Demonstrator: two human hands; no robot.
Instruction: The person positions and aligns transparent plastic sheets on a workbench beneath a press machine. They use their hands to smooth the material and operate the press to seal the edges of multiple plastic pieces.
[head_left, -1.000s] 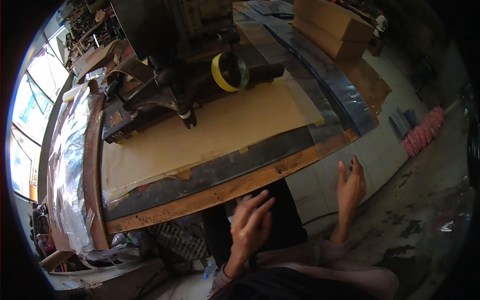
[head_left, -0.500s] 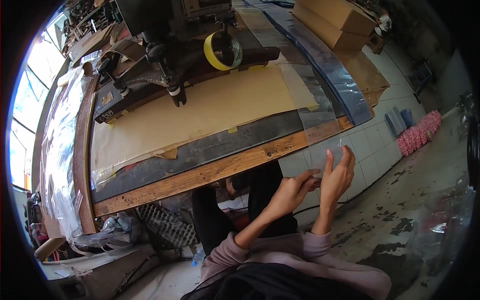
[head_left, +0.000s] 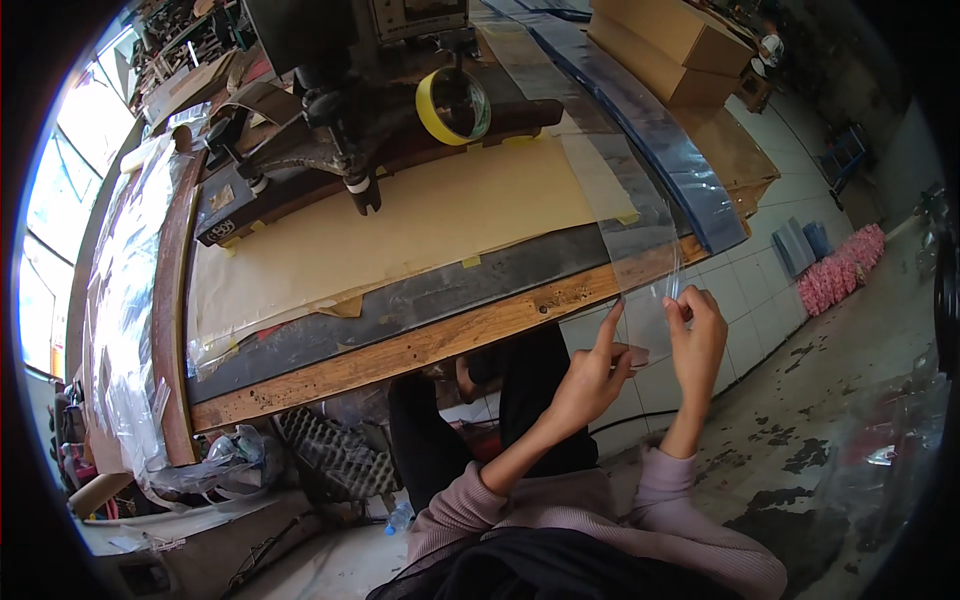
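Clear sheet [head_left: 643, 305]: thin see-through plastic, smooth, glossy where I catch glints.
Table edge [head_left: 430, 347]: bare wood, visible grain, pitted and dark-specked on my feed.
Table top [head_left: 400, 302]: dark grey, scuffed, mostly dull; material unclear to me.
Paper [head_left: 400, 232]: tan, matt, fairly smooth.
Blue sheeting [head_left: 690, 175]: plastic, high shine.
Box [head_left: 640, 50]: brown cardboard, matt.
Left-side wrap [head_left: 128, 330]: crumpled clear plastic, strong glare.
Sleeve [head_left: 470, 505]: ribbed cloth, matt.
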